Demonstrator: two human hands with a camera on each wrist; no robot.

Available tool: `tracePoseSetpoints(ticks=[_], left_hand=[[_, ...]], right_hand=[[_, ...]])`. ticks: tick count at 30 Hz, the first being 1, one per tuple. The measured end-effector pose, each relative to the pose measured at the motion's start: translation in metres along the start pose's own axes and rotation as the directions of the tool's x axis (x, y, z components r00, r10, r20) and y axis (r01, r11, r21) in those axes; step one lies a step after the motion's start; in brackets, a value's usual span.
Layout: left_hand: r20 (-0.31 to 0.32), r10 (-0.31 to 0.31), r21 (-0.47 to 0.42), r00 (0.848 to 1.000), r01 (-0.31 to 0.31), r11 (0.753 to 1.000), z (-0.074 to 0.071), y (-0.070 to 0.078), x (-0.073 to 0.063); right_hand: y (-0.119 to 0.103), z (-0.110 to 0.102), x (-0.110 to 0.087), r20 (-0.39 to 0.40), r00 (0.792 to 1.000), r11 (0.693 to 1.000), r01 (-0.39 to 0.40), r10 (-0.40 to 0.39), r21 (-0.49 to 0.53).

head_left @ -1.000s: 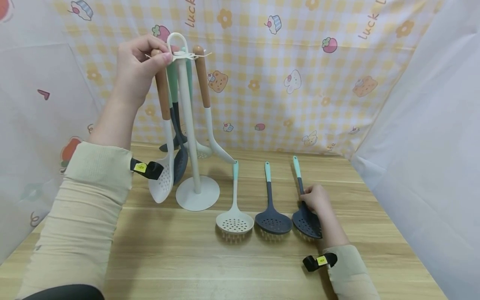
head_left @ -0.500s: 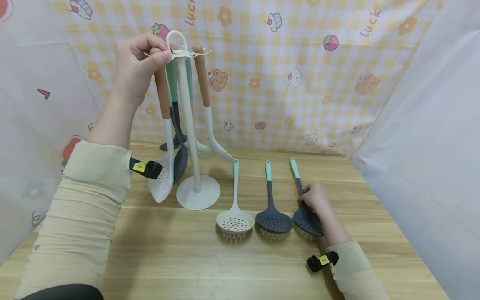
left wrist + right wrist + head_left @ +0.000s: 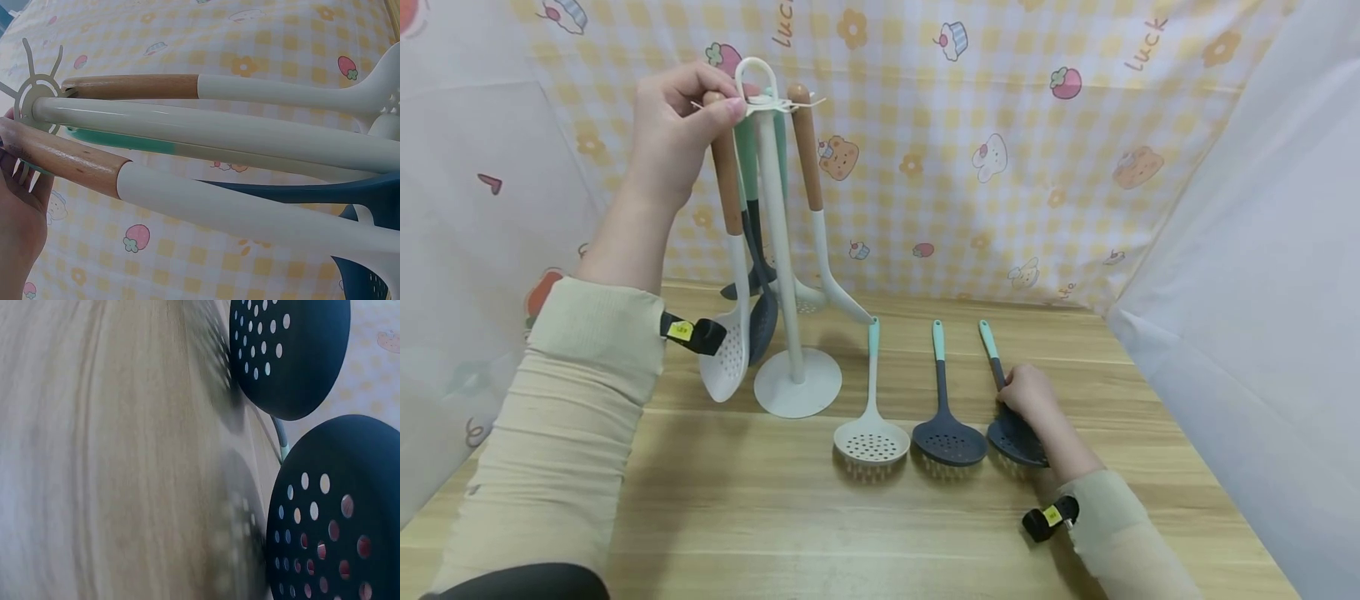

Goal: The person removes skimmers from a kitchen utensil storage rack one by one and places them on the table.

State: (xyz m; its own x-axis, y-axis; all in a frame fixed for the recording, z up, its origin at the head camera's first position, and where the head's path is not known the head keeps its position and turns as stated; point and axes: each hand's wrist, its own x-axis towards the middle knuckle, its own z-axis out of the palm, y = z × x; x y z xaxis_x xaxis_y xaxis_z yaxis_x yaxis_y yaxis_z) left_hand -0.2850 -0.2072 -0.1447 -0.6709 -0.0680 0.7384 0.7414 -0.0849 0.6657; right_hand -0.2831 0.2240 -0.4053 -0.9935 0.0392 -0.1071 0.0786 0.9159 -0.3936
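My left hand (image 3: 673,125) pinches the hook ring at the top of a white utensil stand (image 3: 784,250). Wooden-handled white utensils and green-handled dark ones hang from it, among them a white slotted spoon (image 3: 727,354). At the right, my right hand (image 3: 1033,396) grips the lower handle of a dark skimmer (image 3: 1013,440) with a mint handle end; its perforated bowl is partly covered by the hand. To its left lie a second dark skimmer (image 3: 950,440) and a cream skimmer (image 3: 871,440), side by side, handles pointing away. The right wrist view shows two dark bowls (image 3: 337,512) but no fingers clearly.
The stand's round base (image 3: 797,400) sits on a wooden table (image 3: 820,533). Behind it hangs a patterned yellow-check cloth (image 3: 940,217), and white cloth (image 3: 1262,292) closes off the right side.
The right-hand skimmer's handle has swung slightly left and nearer, toward the second dark skimmer. My right forearm has shifted a little to the right. The left hand keeps its hold on the stand.
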Motion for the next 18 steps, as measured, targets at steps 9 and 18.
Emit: tracePoseSetpoints(ticks=[9, 18], left_hand=[[0.000, 0.009, 0.023, 1.000, -0.009, 1.000, 0.0003, -0.0001, 0.0001], [0.004, 0.002, 0.014, 1.000, -0.002, 1.000, -0.0004, -0.0004, 0.0007]], right_hand=[[-0.0013, 0.0004, 0.0027, 0.015, 1.000, 0.999, 0.008, -0.007, -0.045], [-0.0014, -0.0004, 0.0015, 0.010, 1.000, 0.998, 0.014, -0.013, -0.065]])
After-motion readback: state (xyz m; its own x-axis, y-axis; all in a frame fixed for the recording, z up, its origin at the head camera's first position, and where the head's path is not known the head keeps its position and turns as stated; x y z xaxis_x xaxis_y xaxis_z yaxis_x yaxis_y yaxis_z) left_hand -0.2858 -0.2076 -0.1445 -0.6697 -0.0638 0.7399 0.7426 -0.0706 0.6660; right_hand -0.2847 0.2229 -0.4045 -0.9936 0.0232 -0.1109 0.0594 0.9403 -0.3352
